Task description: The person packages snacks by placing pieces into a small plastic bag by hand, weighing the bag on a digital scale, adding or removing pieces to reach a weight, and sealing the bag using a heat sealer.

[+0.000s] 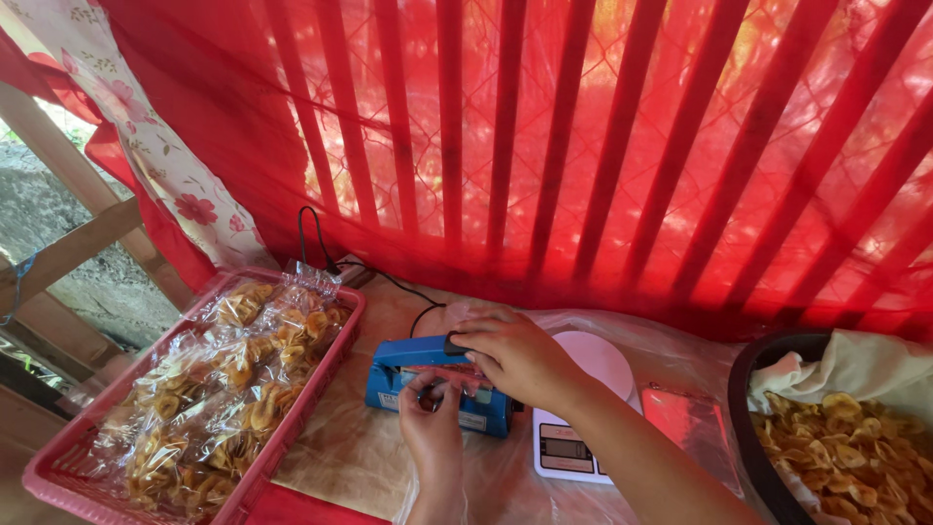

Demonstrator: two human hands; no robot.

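A blue heat sealer (pixel 400 374) sits on the table in the middle of the head view. My right hand (pixel 520 355) presses down on its black handle, fingers closed over it. My left hand (pixel 432 418) pinches the top of a clear plastic bag (pixel 455 382) lying in the sealer's jaw. The rest of that bag is hidden under my hands and wrist.
A pink tray (pixel 321 374) at left holds several sealed bags of yellow chips (pixel 219 389). A white kitchen scale (pixel 583 428) stands right of the sealer. A dark basin (pixel 753 389) with loose chips (pixel 855 452) and a cloth sits at right. Red curtain (pixel 583 146) behind.
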